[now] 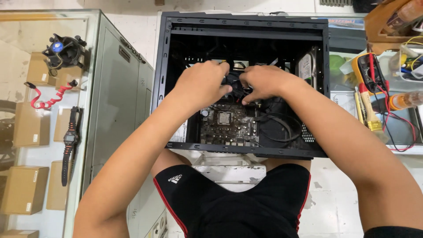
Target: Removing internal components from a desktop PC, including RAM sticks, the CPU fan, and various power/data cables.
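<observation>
- Black cooler fan (234,83) is gripped by left hand (200,83) and right hand (264,81), fingers pinched on it, above motherboard (227,123) inside open case (164,79).
- Step judged: fan handling over the bare socket; careful alignment needed next.

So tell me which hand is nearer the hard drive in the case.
Right. The right hand sits just beside the hard drive, to its left; the left hand is farther away, beyond the black fan both hands grip.
</observation>
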